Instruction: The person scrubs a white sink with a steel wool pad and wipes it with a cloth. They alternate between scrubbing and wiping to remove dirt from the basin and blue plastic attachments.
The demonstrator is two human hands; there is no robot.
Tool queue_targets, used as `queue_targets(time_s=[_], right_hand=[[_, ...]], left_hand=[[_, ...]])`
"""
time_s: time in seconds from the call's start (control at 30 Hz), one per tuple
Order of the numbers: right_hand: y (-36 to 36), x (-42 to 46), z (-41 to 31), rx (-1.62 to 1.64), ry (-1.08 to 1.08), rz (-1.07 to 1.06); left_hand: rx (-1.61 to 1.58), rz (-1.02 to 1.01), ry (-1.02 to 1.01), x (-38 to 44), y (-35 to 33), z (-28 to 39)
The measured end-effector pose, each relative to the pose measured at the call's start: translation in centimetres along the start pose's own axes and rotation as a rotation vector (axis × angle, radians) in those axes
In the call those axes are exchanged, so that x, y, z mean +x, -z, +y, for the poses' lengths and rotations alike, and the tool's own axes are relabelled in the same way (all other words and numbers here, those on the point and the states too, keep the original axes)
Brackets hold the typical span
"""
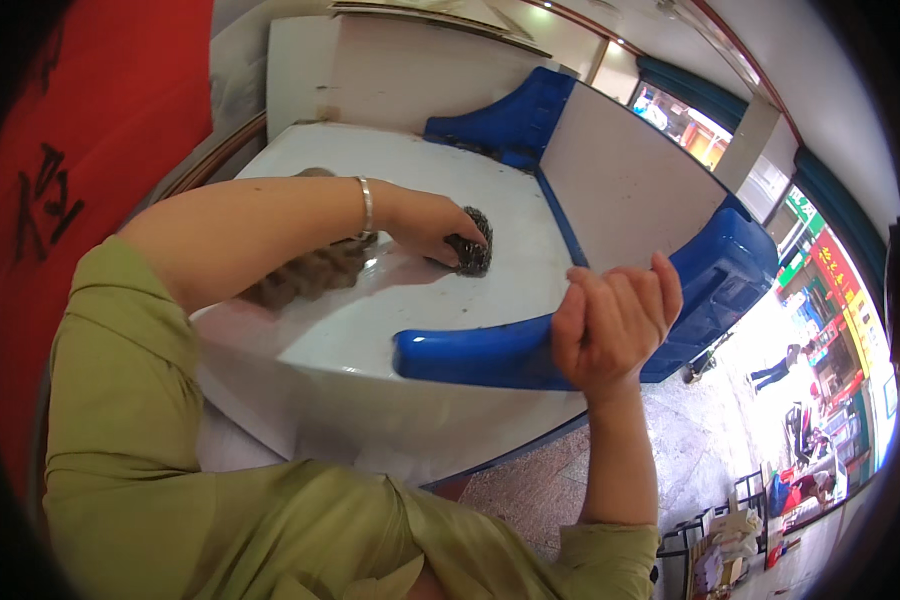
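My left hand (pixel 427 225), with a silver bangle (pixel 365 204) at the wrist, is closed around a dark metal-wool scourer (pixel 479 251). It presses the scourer against a white panel (pixel 435 161) with dark specks on it. Partly hidden beneath my left forearm lies a crumpled grey-brown cloth (pixel 311 274). My right hand (pixel 615 322) has curled fingers and is at the blue plastic edge trim (pixel 480 351) on the near right. Whether its fingers grip that trim or only rest against it cannot be seen.
Another blue corner piece (pixel 510 124) sits at the far end, beside a raised white side wall (pixel 630 157). A red banner (pixel 120 97) with brush writing hangs at left. Tiled floor (pixel 540 487) lies at lower right, with a loaded rack (pixel 720 547). People are outside.
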State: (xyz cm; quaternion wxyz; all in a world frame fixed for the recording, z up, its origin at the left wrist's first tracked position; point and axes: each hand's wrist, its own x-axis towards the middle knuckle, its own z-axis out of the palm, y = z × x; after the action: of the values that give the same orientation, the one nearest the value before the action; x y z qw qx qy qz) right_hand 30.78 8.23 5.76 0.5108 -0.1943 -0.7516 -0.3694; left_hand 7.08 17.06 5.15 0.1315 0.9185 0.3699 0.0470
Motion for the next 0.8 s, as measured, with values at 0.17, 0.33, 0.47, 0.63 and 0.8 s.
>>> queue_targets(time_s=[0.17, 0.33, 0.47, 0.63, 0.8], right_hand=[[0.0, 0.2, -0.6, -0.011, 0.008, 0.005], [-0.1, 0.4, -0.7, -0.063, 0.031, -0.014], [0.3, 0.8, -0.9, -0.076, 0.038, -0.054], [0.7, 0.9, -1.0, -0.090, 0.054, -0.073], [1.0, 0.7, -1.0, -0.101, 0.045, -0.097]], left_hand=[[0.111, 0.342, -0.189, -6.3, -1.8, -0.3], [0.022, 0.697, -0.045, -11.5, -0.5, 2.5], [0.161, 1.106, 0.142, -16.5, 0.5, 1.1], [-0.076, 1.140, 0.295, -17.3, 1.0, -1.4], [0.092, 0.948, 0.170, -12.7, -0.9, -2.7]])
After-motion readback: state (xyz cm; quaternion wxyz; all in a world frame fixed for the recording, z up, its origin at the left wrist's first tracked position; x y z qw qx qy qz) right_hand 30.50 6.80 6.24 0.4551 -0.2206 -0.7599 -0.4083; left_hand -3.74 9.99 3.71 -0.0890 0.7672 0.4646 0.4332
